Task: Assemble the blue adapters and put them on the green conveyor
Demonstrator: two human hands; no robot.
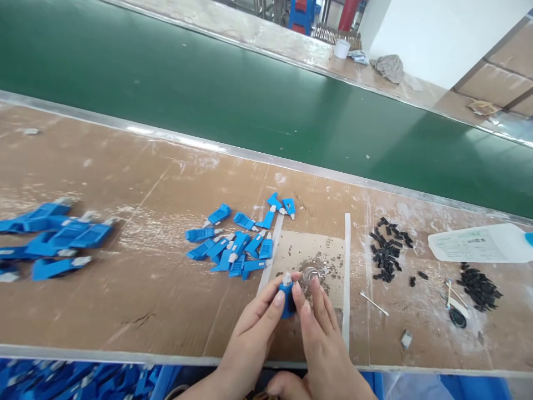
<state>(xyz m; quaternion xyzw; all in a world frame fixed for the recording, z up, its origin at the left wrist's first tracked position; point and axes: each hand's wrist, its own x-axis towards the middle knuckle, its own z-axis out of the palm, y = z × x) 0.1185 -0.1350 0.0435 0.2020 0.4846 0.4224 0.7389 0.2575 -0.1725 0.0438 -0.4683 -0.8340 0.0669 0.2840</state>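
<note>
My left hand (255, 328) is closed around a small blue plastic part (287, 307), its thumb and fingers pinching the sides. The part stands roughly upright, with a light grey tip (287, 279) pointing up. My right hand (322, 322) is beside it, fingers stretched out and slightly apart. Its nearest fingertips touch or almost touch the blue part; exact contact is hard to see. Just beyond the right fingers lies a small heap of shiny metal pieces (315, 270) on a cardboard sheet (303, 244). Loose blue parts with grey tips (239, 244) are scattered left of the sheet.
More blue parts (62, 236) lie far left, and many fill a bin (75, 380) below the table edge. Small black pieces (387, 253), a second black pile (481, 288), a cotton swab (373, 304) and a white bottle (478, 243) lie right. A green belt (208, 94) runs behind.
</note>
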